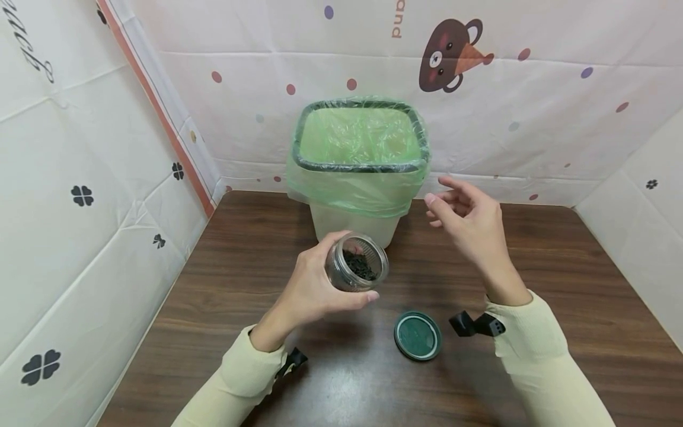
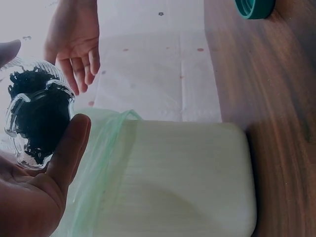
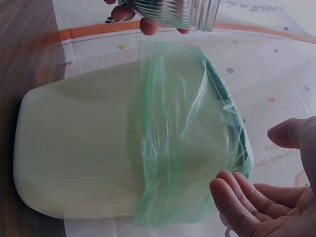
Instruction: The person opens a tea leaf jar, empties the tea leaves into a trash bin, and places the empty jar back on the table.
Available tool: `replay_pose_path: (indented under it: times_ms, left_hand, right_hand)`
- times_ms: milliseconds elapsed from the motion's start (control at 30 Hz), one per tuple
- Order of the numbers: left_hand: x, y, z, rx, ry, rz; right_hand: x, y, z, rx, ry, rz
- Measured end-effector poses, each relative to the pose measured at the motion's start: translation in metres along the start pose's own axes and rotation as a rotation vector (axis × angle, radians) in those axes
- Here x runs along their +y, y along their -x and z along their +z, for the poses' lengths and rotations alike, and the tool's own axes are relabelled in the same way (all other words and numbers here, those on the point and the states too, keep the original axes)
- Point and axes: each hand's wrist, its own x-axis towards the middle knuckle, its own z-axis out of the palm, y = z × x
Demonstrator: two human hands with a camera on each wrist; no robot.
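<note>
My left hand point(image 1: 315, 281) grips a clear glass jar point(image 1: 332, 268) that is tilted, its open mouth facing up toward me. Dark, dry shreds like loose tea leaves point(image 1: 360, 265) lie inside the jar; the left wrist view shows them point(image 2: 42, 116) through the glass. My right hand point(image 1: 472, 228) is raised to the right of the bin, fingers loosely bent, with nothing in it. In the right wrist view that hand point(image 3: 269, 202) appears palm up beside the bin's rim. On the table below lies a green round lid point(image 1: 418, 336), its inner side up.
A pale bin point(image 1: 352, 222) lined with a green plastic bag point(image 1: 357, 193) stands at the table's back, just beyond the jar. Under everything is a dark wooden table point(image 1: 240, 261). Printed cloth point(image 1: 256, 130) hangs behind it and on both sides.
</note>
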Motion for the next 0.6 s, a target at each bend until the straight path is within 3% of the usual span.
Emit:
replay_pose_path:
  times_ms: [200,600]
  left_hand:
    - [0.027,-0.003,-0.011,0.017,0.066,0.000]
    - [0.034,-0.006,-0.017,0.040,0.056,-0.023]
  right_hand:
    - [-0.002,-0.004,0.000,-0.012,-0.004,0.010]
    - [-0.009,-0.015,0.001,-0.004,-0.023,0.049]
